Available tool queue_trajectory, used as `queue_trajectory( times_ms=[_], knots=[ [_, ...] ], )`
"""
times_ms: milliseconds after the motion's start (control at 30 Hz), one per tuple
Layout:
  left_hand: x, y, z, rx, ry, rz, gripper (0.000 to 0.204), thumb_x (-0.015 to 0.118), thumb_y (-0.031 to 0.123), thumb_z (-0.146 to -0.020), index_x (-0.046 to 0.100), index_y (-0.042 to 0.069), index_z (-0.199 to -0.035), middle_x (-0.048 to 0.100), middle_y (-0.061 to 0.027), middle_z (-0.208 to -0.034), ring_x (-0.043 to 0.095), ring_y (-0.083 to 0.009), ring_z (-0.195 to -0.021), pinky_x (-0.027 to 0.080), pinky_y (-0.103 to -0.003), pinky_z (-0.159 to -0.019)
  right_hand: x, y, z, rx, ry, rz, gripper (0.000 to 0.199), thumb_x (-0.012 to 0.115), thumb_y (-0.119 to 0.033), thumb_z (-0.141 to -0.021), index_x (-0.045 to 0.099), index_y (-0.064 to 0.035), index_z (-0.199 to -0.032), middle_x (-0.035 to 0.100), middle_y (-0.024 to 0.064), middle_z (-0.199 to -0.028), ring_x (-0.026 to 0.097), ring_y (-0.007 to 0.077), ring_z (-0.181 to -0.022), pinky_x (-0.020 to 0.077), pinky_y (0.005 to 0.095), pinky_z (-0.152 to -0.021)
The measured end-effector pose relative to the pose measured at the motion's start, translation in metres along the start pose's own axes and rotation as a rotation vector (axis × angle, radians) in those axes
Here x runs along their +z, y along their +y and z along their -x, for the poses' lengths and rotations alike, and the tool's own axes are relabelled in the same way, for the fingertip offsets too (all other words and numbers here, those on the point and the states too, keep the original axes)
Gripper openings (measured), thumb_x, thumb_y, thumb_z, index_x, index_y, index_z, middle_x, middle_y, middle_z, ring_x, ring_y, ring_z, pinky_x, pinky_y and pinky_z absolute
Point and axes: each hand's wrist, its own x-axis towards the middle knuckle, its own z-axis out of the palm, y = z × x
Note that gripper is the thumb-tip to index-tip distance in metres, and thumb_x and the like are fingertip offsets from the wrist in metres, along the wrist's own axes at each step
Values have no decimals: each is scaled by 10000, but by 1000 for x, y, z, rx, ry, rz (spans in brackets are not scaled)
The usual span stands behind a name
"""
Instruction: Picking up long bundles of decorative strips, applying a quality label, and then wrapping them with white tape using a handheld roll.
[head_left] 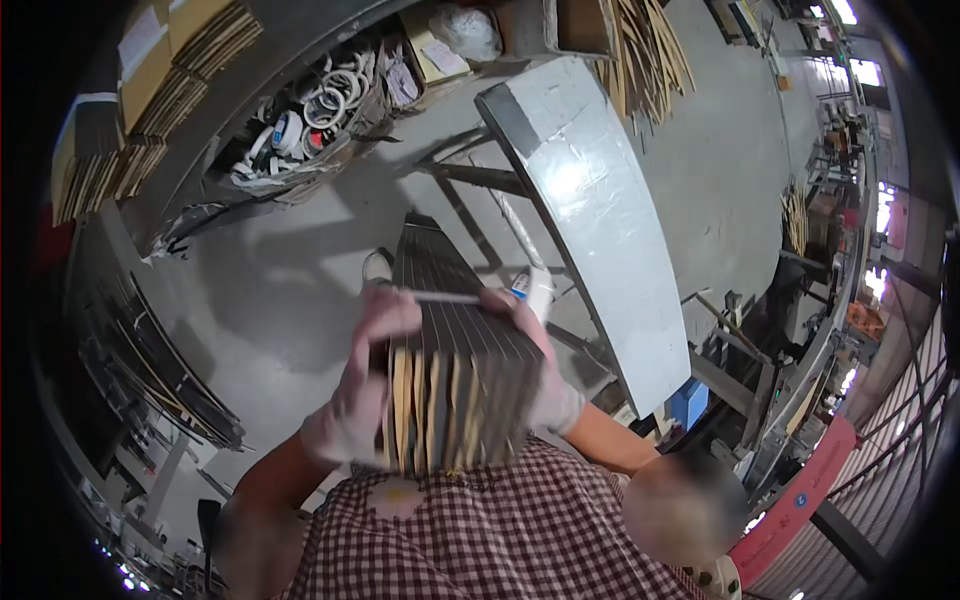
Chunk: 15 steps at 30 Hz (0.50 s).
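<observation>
A long bundle of thin dark strips (460, 333) with tan and dark layers at its near end is held up before my checked apron. My left hand (365, 375), in a pale glove, grips the bundle's left side. On the right side my right hand (540, 375), also gloved, is closed around it. A light narrow band (447, 297) crosses the bundle's top between my fingers; whether I hold the band too cannot be told. Some fingers are blurred, and the bundle's underside is hidden.
A light-topped bench (600, 190) stands to the right, with a white bottle-like object (536, 288) beside its legs. At the upper left are a bin of tape rolls (325, 105) and stacked brown boards (185, 90). Loose wooden strips (650, 55) lie beyond the bench.
</observation>
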Motion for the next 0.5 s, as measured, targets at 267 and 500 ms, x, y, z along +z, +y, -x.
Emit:
queue_trajectory(
  times_ms=[267,500],
  knots=[
    [57,65,59,-309,188,171,621,669,381,-898,453,37,-1368,483,-101,-1352,480,-272,-1199,345,-454,-1114,39,-105,63,738,346,-513,969,860,-477,-614,419,37,-1307,516,237,-1204,547,348,-1073,453,441,-953],
    [38,96,83,-595,136,228,761,542,616,-947,394,98,-1485,343,-85,-1546,391,-254,-1386,310,-430,-1173,44,-83,116,302,-35,50,1384,768,-821,-484,304,52,-1452,461,291,-1307,458,481,-1201,376,545,-1038]
  ],
)
